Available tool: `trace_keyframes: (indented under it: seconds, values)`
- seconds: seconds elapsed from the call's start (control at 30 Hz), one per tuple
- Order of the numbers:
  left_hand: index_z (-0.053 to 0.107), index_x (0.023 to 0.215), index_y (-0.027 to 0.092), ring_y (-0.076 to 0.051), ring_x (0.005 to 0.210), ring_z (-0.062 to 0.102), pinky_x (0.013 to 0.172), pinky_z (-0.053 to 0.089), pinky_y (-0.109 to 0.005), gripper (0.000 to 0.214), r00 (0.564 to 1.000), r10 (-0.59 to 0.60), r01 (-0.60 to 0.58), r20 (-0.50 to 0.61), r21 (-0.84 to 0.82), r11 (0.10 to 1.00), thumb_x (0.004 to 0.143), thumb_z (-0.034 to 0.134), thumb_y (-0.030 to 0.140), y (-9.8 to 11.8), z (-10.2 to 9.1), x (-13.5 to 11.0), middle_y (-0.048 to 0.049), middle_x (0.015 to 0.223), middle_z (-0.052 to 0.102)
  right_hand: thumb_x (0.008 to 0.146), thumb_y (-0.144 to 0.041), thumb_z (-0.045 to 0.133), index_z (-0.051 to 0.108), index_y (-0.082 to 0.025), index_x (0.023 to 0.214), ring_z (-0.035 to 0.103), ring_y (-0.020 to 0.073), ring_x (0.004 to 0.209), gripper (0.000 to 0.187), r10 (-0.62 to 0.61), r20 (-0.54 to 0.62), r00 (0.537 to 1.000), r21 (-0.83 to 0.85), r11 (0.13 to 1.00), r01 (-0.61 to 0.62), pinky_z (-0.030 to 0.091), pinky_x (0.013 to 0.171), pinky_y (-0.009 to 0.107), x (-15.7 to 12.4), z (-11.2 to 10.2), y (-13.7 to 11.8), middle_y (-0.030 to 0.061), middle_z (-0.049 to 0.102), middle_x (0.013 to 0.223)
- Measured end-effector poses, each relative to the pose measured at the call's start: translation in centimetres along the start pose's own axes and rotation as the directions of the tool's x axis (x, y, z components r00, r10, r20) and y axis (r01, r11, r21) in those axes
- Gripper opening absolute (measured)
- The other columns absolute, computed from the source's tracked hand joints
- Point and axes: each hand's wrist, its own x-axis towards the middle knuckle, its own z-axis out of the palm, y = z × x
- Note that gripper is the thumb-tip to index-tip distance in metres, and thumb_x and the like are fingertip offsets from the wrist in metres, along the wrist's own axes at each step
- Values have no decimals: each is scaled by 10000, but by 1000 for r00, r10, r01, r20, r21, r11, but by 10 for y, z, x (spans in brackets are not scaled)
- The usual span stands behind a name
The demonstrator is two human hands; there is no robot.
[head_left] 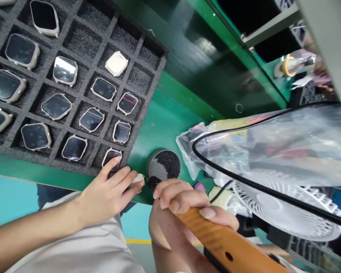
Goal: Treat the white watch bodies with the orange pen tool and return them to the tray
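Note:
My right hand (184,201) is wrapped around the orange handle of an electric screwdriver (216,237). Its dark nose and thin bit point left, at a small white watch case (138,179) pinched in the fingers of my left hand (110,191). Most of that case is hidden by the fingers. The left index finger reaches out over a smartwatch (111,156) in the corner cell of a grey foam tray (82,168); I cannot tell whether it touches. A round dish (164,165) with dark screw-like bits and a perforated face sits just beyond the screwdriver tip.
Several smartwatches (74,148) lie in the tray cells, one white back (116,63) up. At right are clear plastic bags (272,144), a white round fan grille (284,204) and a black cable (216,163) arching across. The green bench (156,121) runs beneath.

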Motion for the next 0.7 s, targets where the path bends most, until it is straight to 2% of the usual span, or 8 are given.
trace_keyframes:
  seconds: [0.1,0.23,0.43,0.6,0.7]
  values:
    - [730,1298,252,-213,1232,644,1388,117,-541,294,1000,-27,27,-15,-30,999,1030,621,300,1,-2,3,-26,1310,745,963,-752,336,631,-324,1156,567,182,570,554,3,5,1000,-19,1000,-3,493,491,429,1,-3,-7,-34,539,720]
    - [747,1187,186,-203,1220,656,1385,179,-487,274,993,-91,83,-80,-99,992,1017,695,394,1,-4,8,-31,1281,761,999,-495,393,627,-327,1142,564,170,573,322,40,23,999,26,999,-41,494,522,418,-1,-7,-16,-46,512,705]
    - [746,1134,183,-203,1184,673,1351,257,-486,200,985,-121,105,-120,-132,986,1030,678,340,1,-5,11,-30,1258,775,1016,-502,442,601,-401,1122,523,171,508,217,72,32,997,35,997,-73,472,453,399,-12,-8,-20,-64,526,667]
    - [749,1074,200,-178,1152,682,1342,271,-482,100,984,-114,90,-140,-168,982,1002,682,214,0,-5,11,-10,1189,786,1025,-492,456,616,-338,1151,564,151,550,255,59,59,997,90,994,-64,513,493,392,-11,-6,-25,-62,567,719]
    - [750,1063,192,-181,1152,682,1343,265,-491,97,983,-101,73,-153,-176,982,985,692,189,0,-6,11,-13,1179,784,1077,-466,310,610,-289,1183,610,135,611,365,28,101,994,155,987,-43,536,532,374,-8,-4,-26,-54,600,775]
